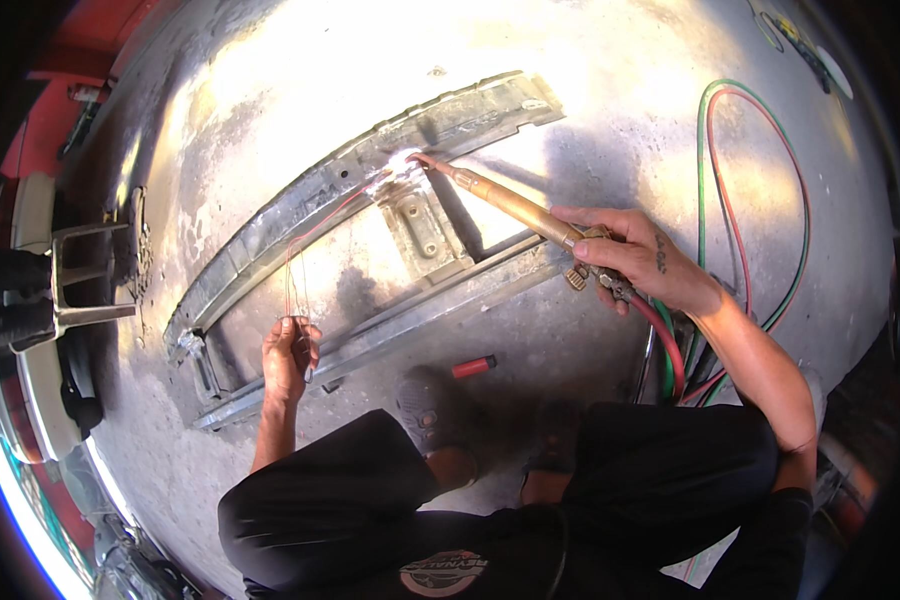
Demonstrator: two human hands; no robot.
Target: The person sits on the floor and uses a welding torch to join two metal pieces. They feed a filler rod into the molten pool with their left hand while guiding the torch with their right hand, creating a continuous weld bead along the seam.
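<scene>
A curved metal frame (pixel 420 235) lies across a stained concrete floor (pixel 610 160); a dark-ended red cylinder (pixel 473 367) rests near it, while a green hose (pixel 700 170) and a red hose (pixel 711 150) loop alongside each other.

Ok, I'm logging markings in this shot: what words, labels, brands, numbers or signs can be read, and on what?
Shirt: round logo with lettering, which I won't copy out.
Right hand: dark mark, too small to read surely.
Torch, metal frame, red tube: none that I can read.

torch (pixel 510 203): brass-gold | wire (pixel 330 215): orange-red | frame (pixel 300 217): grey | hoses (pixel 701 150): green, red | cylinder (pixel 473 367): red, black-ended | trousers (pixel 320 480): black
</scene>
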